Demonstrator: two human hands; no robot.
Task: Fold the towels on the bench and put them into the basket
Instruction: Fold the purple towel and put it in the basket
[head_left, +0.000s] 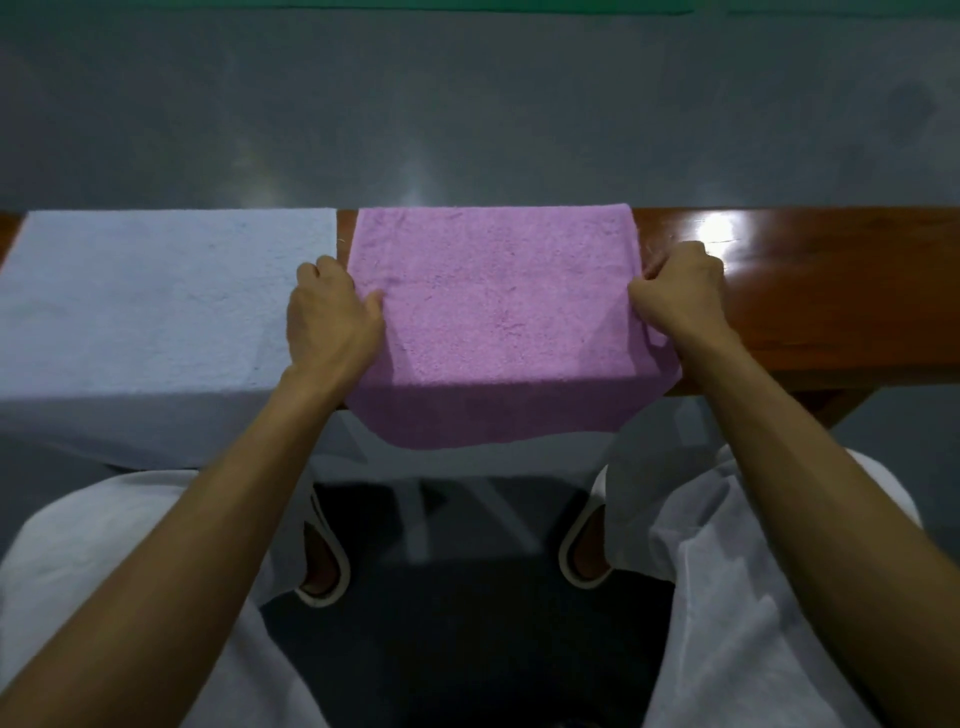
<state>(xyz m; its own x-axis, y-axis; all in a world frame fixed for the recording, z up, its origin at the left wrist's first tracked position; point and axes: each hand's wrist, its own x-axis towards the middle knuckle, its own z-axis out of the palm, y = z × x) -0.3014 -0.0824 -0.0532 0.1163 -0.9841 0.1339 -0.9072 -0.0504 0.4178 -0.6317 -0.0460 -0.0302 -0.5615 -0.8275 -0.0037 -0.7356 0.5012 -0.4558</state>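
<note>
Pink towel (493, 306): fluffy, flat on bench (810, 291), near edge drooping. Left hand (332, 317) pinching left side; right hand (678, 296) pinching right side. Blue towel (156, 306) beyond left hand.

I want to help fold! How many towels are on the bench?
2. The pink towel lies mid-bench, a hand gripping each side edge; the pale blue towel lies to its left. Others may be out of view.
</note>
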